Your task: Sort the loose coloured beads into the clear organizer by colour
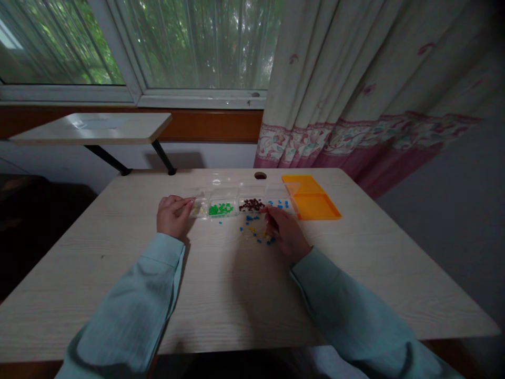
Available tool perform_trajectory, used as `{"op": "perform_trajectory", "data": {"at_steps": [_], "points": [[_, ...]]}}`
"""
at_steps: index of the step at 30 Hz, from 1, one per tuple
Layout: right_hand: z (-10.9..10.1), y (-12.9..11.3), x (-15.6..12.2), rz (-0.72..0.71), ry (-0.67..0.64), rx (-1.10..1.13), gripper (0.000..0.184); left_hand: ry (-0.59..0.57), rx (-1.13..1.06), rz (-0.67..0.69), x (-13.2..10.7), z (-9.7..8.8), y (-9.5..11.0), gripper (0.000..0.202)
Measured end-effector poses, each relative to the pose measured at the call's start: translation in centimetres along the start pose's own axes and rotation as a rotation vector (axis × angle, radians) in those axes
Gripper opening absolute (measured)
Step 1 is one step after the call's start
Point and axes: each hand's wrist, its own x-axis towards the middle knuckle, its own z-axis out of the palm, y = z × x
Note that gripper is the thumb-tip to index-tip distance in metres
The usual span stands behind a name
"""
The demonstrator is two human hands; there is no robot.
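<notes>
A clear plastic compartment box (238, 207) lies on the table with its transparent lid (226, 181) raised at the back. Its compartments hold, from left to right, pale bits (200, 210), green pieces (221, 209), dark brown pieces (251, 204) and blue pieces (278, 203). My left hand (172, 216) pinches the box's left end. With thumb and forefinger closed, my right hand (287, 232) is at the front edge by the brown and blue compartments. Whatever its fingertips hold is too small to make out. Loose blue and yellow pieces (252, 230) lie scattered just left of it.
An open orange case (315, 199) lies right of the box. Behind it is a round hole (260, 176) in the tabletop. A raised shelf (130, 126) stands at the back left, on black brackets. Curtains (315, 105) hang behind the table's right side.
</notes>
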Motion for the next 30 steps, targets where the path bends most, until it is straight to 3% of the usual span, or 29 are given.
{"op": "perform_trajectory", "data": {"at_steps": [7, 12, 16, 19, 25, 30], "points": [[-0.6, 0.2, 0.7, -0.029, 0.006, -0.004, 0.037, 0.007, -0.016, 0.003, 0.0, -0.1, 0.1, 0.025], [0.0, 0.1, 0.4, -0.100, -0.018, -0.198, 0.037, -0.088, -0.166, 0.114, -1.0, 0.3, 4.4, 0.019], [1.0, 0.5, -0.7, -0.409, -0.209, -0.635, 0.030, -0.306, -0.457, 0.158, -3.0, 1.4, 8.7, 0.017], [1.3, 1.0, -1.4, -0.617, -0.338, -0.858, 0.027, -0.400, -0.619, 0.129, -4.2, 2.0, 10.4, 0.018], [1.1, 1.2, -1.5, -0.864, -0.315, -0.984, 0.023, -0.456, -0.675, 0.075, -4.3, 2.0, 10.5, 0.027], [1.0, 1.2, -1.7, -0.876, -0.288, -1.075, 0.019, -0.494, -0.643, 0.117, -4.2, 1.9, 10.4, 0.035]]}}
